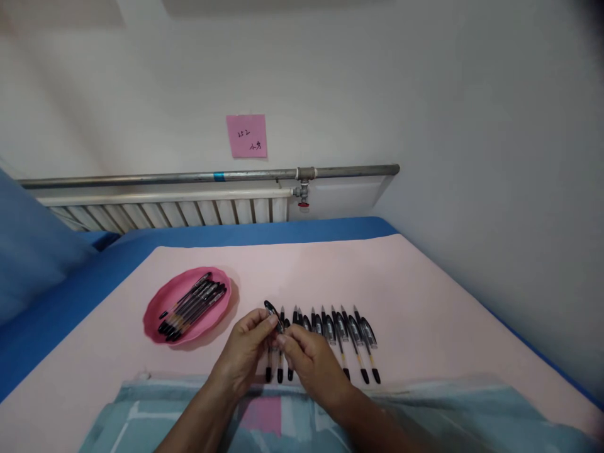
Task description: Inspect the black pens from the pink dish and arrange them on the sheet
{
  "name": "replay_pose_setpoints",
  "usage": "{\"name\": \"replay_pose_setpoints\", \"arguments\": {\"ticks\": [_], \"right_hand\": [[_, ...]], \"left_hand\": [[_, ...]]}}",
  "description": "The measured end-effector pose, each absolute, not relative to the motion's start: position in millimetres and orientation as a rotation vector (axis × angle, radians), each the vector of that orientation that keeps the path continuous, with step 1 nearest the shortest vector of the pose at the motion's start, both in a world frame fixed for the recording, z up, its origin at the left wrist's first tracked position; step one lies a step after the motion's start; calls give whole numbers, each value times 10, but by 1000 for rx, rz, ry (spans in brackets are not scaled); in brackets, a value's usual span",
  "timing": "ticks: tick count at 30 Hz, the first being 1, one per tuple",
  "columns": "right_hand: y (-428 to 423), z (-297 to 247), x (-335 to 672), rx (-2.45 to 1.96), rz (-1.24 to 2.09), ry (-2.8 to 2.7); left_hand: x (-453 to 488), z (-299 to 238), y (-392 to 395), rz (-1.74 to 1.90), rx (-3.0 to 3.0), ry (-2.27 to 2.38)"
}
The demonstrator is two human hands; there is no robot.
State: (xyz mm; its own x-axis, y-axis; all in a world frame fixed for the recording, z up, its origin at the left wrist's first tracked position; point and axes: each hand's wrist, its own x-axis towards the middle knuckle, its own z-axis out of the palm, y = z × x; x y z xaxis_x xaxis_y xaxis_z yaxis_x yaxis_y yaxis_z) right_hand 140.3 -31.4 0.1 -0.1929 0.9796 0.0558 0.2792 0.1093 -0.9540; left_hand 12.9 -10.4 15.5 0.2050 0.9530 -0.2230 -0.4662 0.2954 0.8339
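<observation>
My left hand [248, 343] is closed, thumb and fingers pinching a black-capped pen [270, 307] whose cap end points up and away from me. My right hand [311, 362] meets it at the lower end, fingers closed around that part, and hides most of the barrel. Beneath and to the right of both hands lies a row of uncapped black gel pens [361, 358], tips pointing away. Loose black caps [369, 332] lie among them, beside the tips. My hands cover part of the row.
A pink scalloped dish [150, 314] at the left holds several clear-barrelled pens [195, 308]. Pale pink cover [283, 270] lies over the blue surface [264, 231]. Behind are a radiator [189, 211], a metal pipe [165, 178] and a pink note [246, 136] on the wall. Blue-green fabric [155, 409] is nearest me.
</observation>
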Motion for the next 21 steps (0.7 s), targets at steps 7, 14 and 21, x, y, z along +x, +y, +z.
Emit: {"name": "replay_pose_setpoints", "arguments": {"ticks": [7, 14, 21], "right_hand": [[-280, 45, 1383, -1245, 1132, -1557], [-225, 110, 1408, -1266, 1167, -1543], [-222, 29, 1489, -1339, 1183, -1540]], "left_hand": [[187, 150, -139, 1156, 690, 843], [218, 166, -108, 1170, 678, 837], [-600, 421, 131, 1764, 986, 1419]]}}
